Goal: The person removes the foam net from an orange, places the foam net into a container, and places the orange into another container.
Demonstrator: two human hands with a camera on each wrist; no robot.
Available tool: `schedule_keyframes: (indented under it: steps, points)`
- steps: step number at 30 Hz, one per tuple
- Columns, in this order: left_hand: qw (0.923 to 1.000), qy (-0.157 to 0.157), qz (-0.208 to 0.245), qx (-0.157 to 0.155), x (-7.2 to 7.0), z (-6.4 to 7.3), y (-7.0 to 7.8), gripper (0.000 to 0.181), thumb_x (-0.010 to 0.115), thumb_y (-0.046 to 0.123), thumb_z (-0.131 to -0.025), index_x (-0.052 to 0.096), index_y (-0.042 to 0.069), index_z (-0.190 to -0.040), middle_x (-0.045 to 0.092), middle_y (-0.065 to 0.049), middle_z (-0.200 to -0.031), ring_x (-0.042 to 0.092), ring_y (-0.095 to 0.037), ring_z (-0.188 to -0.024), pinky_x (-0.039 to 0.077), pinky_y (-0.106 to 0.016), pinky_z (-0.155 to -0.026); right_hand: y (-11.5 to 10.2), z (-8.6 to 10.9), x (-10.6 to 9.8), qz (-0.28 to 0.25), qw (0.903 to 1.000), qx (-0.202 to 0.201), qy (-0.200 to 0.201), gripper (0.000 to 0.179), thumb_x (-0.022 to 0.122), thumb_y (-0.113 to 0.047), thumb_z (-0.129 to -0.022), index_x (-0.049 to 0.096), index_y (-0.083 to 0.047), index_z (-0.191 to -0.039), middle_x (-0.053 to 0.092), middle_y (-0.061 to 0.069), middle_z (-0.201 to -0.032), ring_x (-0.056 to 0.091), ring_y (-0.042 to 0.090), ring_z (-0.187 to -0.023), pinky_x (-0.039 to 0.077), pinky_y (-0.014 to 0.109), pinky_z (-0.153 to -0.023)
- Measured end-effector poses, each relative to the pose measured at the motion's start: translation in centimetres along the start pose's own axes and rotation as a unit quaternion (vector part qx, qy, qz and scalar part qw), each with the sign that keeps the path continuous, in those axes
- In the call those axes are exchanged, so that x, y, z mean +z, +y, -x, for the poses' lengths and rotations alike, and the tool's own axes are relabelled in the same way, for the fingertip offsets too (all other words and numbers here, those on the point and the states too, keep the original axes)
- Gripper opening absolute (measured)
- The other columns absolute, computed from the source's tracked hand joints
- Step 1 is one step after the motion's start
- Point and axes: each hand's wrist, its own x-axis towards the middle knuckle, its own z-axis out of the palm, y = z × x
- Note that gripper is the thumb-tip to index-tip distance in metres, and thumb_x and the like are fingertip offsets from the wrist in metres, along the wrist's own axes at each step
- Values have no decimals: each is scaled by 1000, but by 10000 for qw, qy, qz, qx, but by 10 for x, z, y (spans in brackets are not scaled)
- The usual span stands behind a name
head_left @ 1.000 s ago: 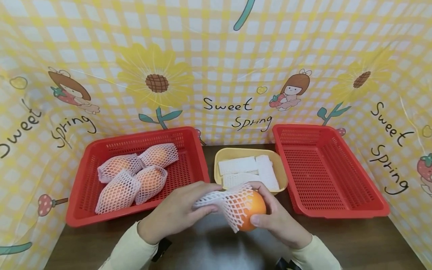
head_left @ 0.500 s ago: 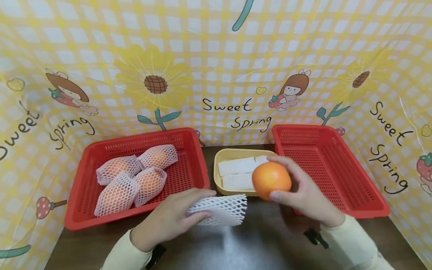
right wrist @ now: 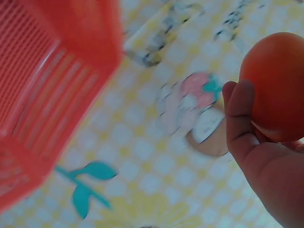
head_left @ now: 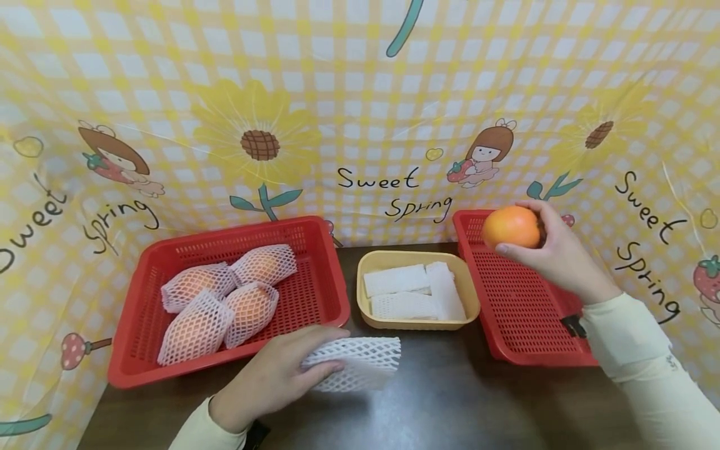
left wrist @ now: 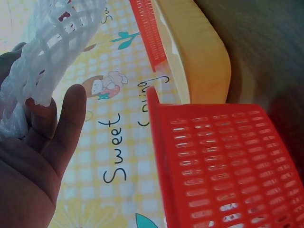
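Note:
My right hand (head_left: 554, 250) grips a bare orange (head_left: 510, 227) above the back of the right red basket (head_left: 523, 359); the right wrist view shows the orange (right wrist: 278, 85) with the thumb against its side. My left hand (head_left: 281, 369) pinches an empty white foam net sleeve (head_left: 360, 365) over the table, in front of the left red basket (head_left: 225, 359). In the left wrist view the foam net sleeve (left wrist: 57, 42) sticks out past the fingers. Several net-wrapped fruits (head_left: 197, 328) lie together in the left half of the left basket.
Between the two baskets stands a yellow tray (head_left: 416, 324) with several flat white foam nets (head_left: 396, 279) in it. A checked, printed cloth (head_left: 360, 94) rises behind and at both sides. The dark table (head_left: 439, 400) spreads out in front.
The orange came out of the net sleeve, and my right hand carried it right and back, over the right basket. My left hand kept the sleeve and drew slightly left and nearer.

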Motion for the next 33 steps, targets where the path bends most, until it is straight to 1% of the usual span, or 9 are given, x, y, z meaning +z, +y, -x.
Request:
schedule_keyframes:
  steps: [3,7,10,12,15,17,22,26,33]
  points:
    - [10000,-9,-38,71,1,2,-1,42,79,20,-90,65,18,-129,67,3,-125,65,-13,-107,55,-42,-88,15,-10,-6,355,9992,139,-80,79,78,-28,-90,33,-11,-152,46,17,-139,56,30,-106,48,27,-78]
    - [9998,46,-87,195,2,4,-4,41,79,20,-90,65,18,-129,67,3,-123,66,-12,-104,55,-40,-86,31,-24,-8,781,9966,134,-221,82,78,-32,-90,32,-6,-153,46,24,-138,59,39,-103,50,47,-79]
    - [10000,-36,-46,61,2,5,-5,41,78,23,-91,65,18,-129,67,4,-123,65,-12,-105,55,-40,-87,43,-38,-6,1092,9935,61,-317,83,79,-32,-89,33,-2,-152,46,26,-137,57,42,-105,48,56,-81]
    - [9998,-152,19,-116,2,6,-4,40,77,24,-92,65,18,-130,67,5,-124,64,-11,-106,55,-41,-88,51,-48,-4,1270,9909,113,-422,86,79,-35,-89,32,-1,-153,44,27,-138,55,43,-108,47,59,-84]
    - [9993,-255,73,-272,3,8,-4,40,76,26,-92,65,19,-130,66,7,-123,63,-10,-105,54,-40,-88,64,-61,2,1471,9871,197,-596,91,79,-36,-88,29,2,-154,39,29,-143,52,45,-113,44,61,-90]
    - [9994,-232,68,-266,4,9,-5,41,77,25,-92,65,18,-130,66,8,-122,63,-9,-104,55,-40,-88,72,-68,7,1583,9843,280,-728,94,79,-35,-89,25,3,-155,39,31,-143,52,46,-113,44,62,-92]
    - [9995,-167,32,-270,5,13,-6,39,76,27,-92,65,18,-128,67,9,-119,63,-8,-102,55,-39,-87,88,-81,22,1789,9765,606,-1042,97,83,-31,-85,23,6,-151,46,31,-133,54,45,-108,46,61,-91]
    - [9990,-224,100,-384,6,15,-6,38,75,27,-93,65,19,-129,67,9,-118,62,-7,-100,55,-37,-86,95,-87,33,1867,9708,846,-1250,95,84,-31,-82,25,7,-147,49,29,-126,53,44,-106,47,60,-90]
    - [9969,-391,186,-662,8,20,-7,38,71,33,-95,64,20,-131,66,9,-119,62,-5,-97,55,-35,-85,108,-92,46,2077,9660,658,-1389,87,81,-29,-83,30,4,-145,48,31,-121,49,45,-108,45,62,-91]
